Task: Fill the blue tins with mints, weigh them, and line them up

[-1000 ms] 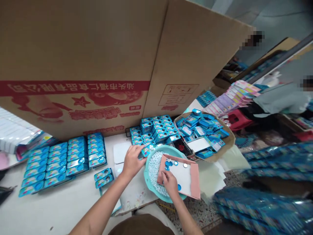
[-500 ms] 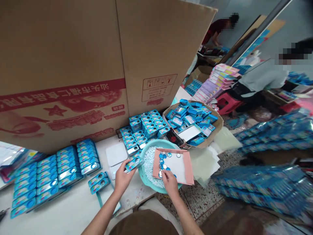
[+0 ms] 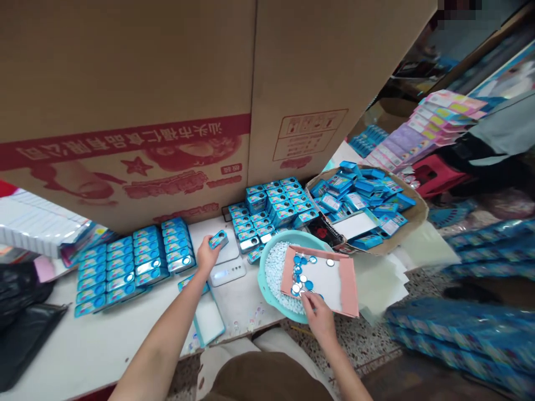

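My left hand holds a small blue tin just above the white platform of a small scale. My right hand rests at the near edge of a pink-rimmed white tray, fingertips on the small round blue and silver discs lying there. The tray sits on a teal bowl filled with small white tablets. Whether the right fingers pinch a disc I cannot tell.
Rows of blue tins lie on the white table at left; more are stacked behind the bowl. A round cardboard bin holds loose blue tins. A big cardboard box walls the back. Blue packs lie on the floor at right.
My left hand carried the blue tin leftward, away from the bowl's rim, to over the scale. My right hand stayed at the tray's discs. The camera view shifted.
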A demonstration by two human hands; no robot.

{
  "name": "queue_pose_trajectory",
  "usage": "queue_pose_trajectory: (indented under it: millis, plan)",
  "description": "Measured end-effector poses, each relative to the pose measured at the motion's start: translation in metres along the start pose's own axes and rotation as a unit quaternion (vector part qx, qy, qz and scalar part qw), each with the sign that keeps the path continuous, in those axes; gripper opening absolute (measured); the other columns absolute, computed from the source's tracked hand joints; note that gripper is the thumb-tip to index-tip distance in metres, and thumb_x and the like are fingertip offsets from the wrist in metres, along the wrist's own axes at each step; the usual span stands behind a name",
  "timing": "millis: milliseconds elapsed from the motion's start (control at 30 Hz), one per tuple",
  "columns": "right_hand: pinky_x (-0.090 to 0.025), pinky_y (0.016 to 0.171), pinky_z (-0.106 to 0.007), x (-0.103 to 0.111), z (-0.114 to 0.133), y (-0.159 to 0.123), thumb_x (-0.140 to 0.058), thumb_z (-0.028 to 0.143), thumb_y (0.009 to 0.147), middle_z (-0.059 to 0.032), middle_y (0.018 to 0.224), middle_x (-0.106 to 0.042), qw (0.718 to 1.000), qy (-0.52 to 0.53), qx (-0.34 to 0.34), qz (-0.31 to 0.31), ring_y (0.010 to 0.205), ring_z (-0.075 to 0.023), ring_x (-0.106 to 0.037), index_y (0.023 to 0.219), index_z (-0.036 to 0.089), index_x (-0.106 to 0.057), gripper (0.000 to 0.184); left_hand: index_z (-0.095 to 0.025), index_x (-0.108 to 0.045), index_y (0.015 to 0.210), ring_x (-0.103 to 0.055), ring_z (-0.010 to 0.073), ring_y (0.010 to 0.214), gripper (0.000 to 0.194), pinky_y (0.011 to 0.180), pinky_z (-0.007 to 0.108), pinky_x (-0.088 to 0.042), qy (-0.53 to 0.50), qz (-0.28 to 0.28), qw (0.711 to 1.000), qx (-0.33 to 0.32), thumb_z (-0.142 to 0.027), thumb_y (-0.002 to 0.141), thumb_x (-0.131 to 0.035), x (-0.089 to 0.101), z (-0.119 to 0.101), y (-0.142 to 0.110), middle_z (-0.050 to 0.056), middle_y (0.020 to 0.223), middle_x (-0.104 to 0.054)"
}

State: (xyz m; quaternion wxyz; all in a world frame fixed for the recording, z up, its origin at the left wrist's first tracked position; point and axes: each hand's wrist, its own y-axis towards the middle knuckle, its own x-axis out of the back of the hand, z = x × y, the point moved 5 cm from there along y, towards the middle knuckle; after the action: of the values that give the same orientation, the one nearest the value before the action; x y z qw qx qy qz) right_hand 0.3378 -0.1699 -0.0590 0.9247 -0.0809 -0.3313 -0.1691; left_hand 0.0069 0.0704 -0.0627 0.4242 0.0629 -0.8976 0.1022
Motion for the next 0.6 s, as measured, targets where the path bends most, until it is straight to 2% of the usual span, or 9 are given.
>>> queue_pose_trajectory:
  millis: [100,167,233,433,600]
  plan:
    - [-0.046,0.075,-0.03,0.005,-0.001,-0.008,-0.043,0.047,0.088,-0.0084,0.089,-0.066,1.0,-0.01,-0.004,-0.005,0.084,-0.0207,-0.061,0.088,0.019,-0.064,0.035,-0.022,-0.047,0.117,-0.06,0.0257,0.097,0.057,0.084,0.036,-0.046,-0.004,0.027,0.999,-0.029,-0.029,0.065,-0.07,-0.005,-0.001,0.003,0.008,0.105,-0.063]
    - [-0.046,0.078,-0.031,0.008,-0.002,-0.01,-0.043,0.047,0.088,-0.0088,0.092,-0.066,1.0,-0.01,-0.004,-0.011,0.088,-0.0213,-0.061,0.089,0.019,-0.064,0.035,-0.021,-0.042,0.125,-0.056,0.0271,0.107,0.073,0.091,0.039,-0.043,-0.002,0.031,0.997,-0.069,-0.033,0.06,-0.074,-0.001,-0.001,0.002,0.01,0.114,-0.059]
    - [-0.045,0.079,-0.031,0.009,-0.001,-0.01,-0.042,0.046,0.088,-0.0087,0.093,-0.065,1.0,-0.009,-0.004,-0.011,0.089,-0.0214,-0.06,0.09,0.02,-0.064,0.034,-0.019,-0.04,0.127,-0.051,0.0277,0.113,0.079,0.096,0.04,-0.04,0.005,0.027,0.994,-0.103,-0.039,0.059,-0.075,0.006,0.001,-0.001,0.012,0.118,-0.056]
    - [-0.045,0.074,-0.031,0.009,0.004,-0.004,-0.041,0.044,0.089,-0.0078,0.087,-0.065,1.0,-0.015,-0.005,0.013,0.08,-0.0198,-0.058,0.088,0.019,-0.064,0.034,-0.017,-0.044,0.124,-0.05,0.0278,0.113,0.075,0.098,0.04,-0.038,0.032,0.017,0.993,-0.113,-0.047,0.062,-0.073,0.029,0.012,-0.004,0.013,0.117,-0.056]
    - [-0.045,0.078,-0.033,0.009,0.005,0.001,-0.041,0.043,0.089,-0.0083,0.089,-0.065,1.0,-0.021,0.002,0.021,0.086,-0.0207,-0.058,0.088,0.018,-0.064,0.034,-0.018,-0.046,0.121,-0.05,0.0272,0.11,0.064,0.097,0.04,-0.038,0.041,0.014,0.993,-0.111,-0.042,0.066,-0.07,0.038,0.003,-0.004,0.011,0.114,-0.057]
